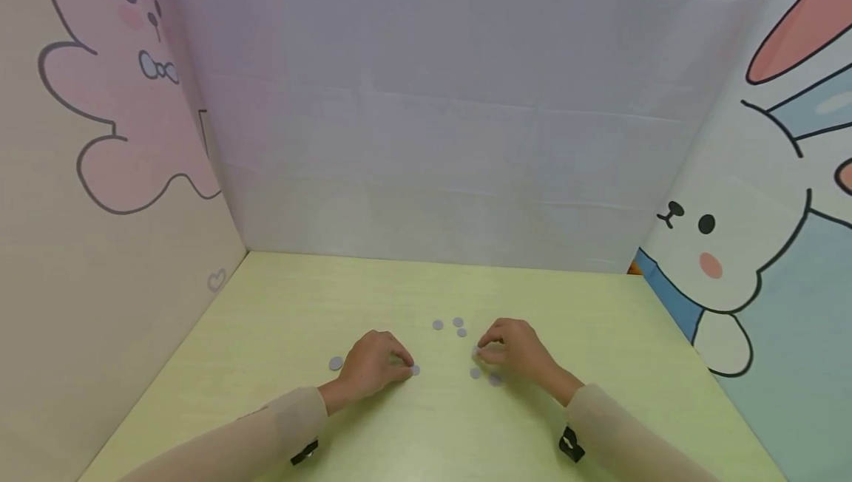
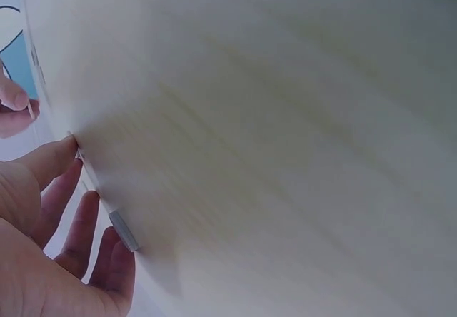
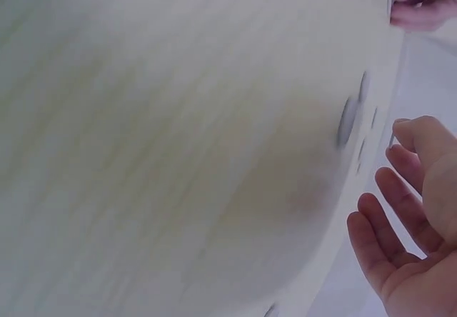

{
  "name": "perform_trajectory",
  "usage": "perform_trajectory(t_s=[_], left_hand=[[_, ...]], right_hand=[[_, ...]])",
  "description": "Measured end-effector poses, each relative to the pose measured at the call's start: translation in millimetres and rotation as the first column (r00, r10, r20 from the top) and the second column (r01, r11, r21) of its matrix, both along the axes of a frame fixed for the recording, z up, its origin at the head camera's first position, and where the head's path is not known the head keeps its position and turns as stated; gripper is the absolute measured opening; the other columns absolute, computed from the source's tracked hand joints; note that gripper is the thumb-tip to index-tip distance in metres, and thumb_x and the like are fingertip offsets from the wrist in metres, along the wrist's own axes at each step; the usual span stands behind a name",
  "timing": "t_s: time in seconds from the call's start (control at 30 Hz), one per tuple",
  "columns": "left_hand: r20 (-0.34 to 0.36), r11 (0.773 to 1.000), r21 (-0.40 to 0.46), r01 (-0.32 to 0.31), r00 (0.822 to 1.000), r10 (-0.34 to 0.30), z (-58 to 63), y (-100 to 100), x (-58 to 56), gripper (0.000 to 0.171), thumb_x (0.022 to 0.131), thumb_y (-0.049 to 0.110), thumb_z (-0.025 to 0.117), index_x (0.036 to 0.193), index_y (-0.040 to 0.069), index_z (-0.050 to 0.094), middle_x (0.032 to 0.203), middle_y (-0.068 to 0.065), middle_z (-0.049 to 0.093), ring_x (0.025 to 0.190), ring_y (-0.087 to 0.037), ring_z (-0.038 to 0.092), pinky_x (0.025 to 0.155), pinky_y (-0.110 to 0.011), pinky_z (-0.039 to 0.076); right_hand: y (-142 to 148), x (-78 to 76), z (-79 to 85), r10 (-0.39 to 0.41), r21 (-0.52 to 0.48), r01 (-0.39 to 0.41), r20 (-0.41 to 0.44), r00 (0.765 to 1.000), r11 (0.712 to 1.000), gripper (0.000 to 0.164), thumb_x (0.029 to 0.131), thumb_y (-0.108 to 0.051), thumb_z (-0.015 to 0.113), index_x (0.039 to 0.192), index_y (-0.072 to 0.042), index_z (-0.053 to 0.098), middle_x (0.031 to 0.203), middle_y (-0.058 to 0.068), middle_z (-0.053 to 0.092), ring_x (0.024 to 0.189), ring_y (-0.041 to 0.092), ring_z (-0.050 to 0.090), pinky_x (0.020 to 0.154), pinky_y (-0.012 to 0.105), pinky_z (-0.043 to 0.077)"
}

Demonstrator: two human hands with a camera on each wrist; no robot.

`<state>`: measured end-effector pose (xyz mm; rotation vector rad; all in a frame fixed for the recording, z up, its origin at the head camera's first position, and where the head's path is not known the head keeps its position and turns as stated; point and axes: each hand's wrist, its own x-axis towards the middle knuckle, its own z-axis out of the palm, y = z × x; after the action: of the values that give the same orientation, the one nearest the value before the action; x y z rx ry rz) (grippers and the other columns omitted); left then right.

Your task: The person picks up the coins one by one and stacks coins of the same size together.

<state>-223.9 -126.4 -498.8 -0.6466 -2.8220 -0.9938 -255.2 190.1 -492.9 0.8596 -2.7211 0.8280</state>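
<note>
Pinching a grey disc (image 1: 416, 370) apiece, probably for its thinness, the left hand (image 1: 373, 364) and right hand (image 1: 522, 350) flank the frame's lower centre.

Beyond the flat, pale yellow counter (image 1: 566, 301), we see a pale, creased backdrop (image 1: 426, 127). To our left, a beige panel (image 1: 100, 304) bears a pink cartoon animal (image 1: 126, 90) wearing a pale bow tie (image 1: 160, 69); to our right is a white cartoon rabbit (image 1: 752, 223).

Pale discs (image 1: 437, 325): details too small to tell; sleeves (image 1: 233, 441) cut off.
</note>
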Motion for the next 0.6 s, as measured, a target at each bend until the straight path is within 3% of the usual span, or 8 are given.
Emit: perform_trajectory(t_s=[0.3,0.6], left_hand=[[0.016,1.000,-0.002,0.001,1.000,-0.001,0.9,0.1,-1.0,0.006,0.085,0.023,0.092,0.086,0.023,0.086,0.095,0.008,0.076,0.100,-0.020,0.064,0.091,-0.047,0.054],[-0.003,1.000,0.001,0.017,1.000,-0.017,-0.3,-0.2,-3.1,0.005,0.085,0.021,0.091,0.085,0.021,0.086,0.095,0.006,0.076,0.099,-0.021,0.063,0.088,-0.045,0.054]], right_hand=[[-45.4,7.6,-1.6,0.106,-0.007,-0.106,0.013,0.994,0.994,0.005,0.088,-0.013,0.088,0.087,-0.011,0.084,0.085,-0.001,0.074,0.078,0.016,0.068,0.072,0.025,0.055],[-78.4,9.0,-6.0,0.145,0.046,-0.144,-0.016,0.989,0.988,0.007,0.089,-0.017,0.088,0.087,-0.011,0.085,0.084,-0.004,0.077,0.079,0.011,0.068,0.075,0.026,0.054]])
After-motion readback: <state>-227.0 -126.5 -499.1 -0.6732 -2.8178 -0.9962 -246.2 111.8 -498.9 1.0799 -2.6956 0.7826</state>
